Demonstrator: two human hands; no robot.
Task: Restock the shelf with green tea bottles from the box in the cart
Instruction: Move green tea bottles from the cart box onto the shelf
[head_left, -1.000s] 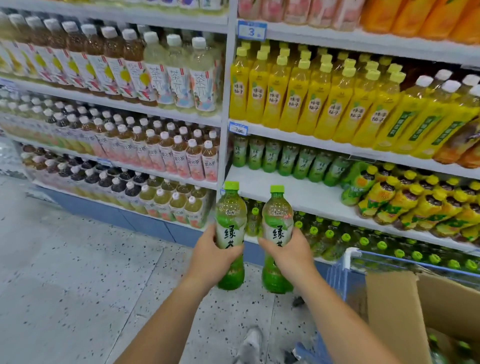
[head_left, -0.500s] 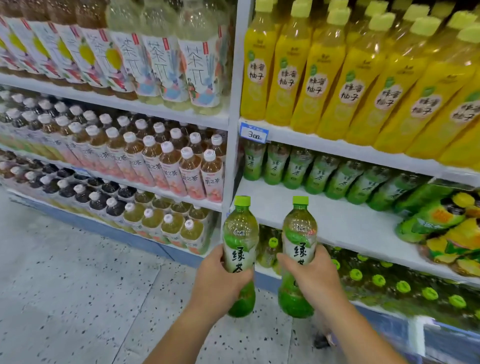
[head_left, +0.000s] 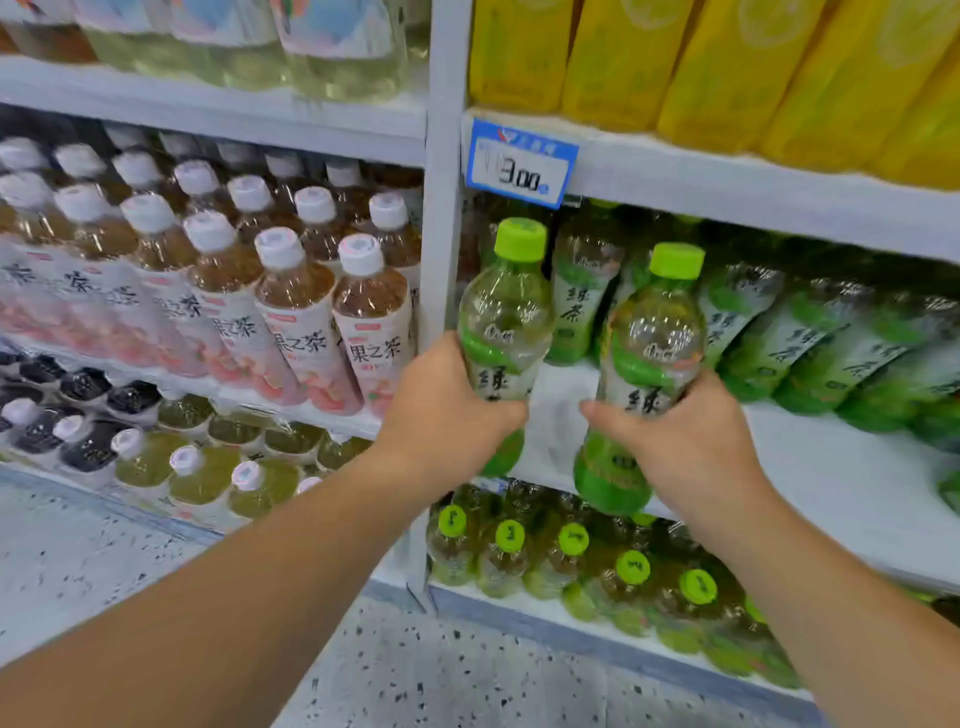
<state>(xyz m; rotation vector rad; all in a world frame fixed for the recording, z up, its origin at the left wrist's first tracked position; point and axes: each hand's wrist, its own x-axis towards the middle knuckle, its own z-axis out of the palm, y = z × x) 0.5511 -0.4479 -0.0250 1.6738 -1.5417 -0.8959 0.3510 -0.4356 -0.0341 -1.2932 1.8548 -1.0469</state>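
My left hand grips one green tea bottle with a light green cap, upright, at the left end of the white shelf. Beside it my right hand grips a second green tea bottle, also upright. Both bottles hang just in front of the shelf's front edge. A row of the same green tea bottles stands at the back of that shelf, with bare white shelf in front of them. The cart and box are out of view.
A blue price tag reading 3.00 hangs above the shelf. A white upright post stands left of my left hand. Peach tea bottles fill the left bay, yellow bottles the shelf above, green-capped bottles the shelf below.
I have moved closer to the shelf. Both hands have carried their bottles up and forward, from below the shelf edge to the level of the green tea row.
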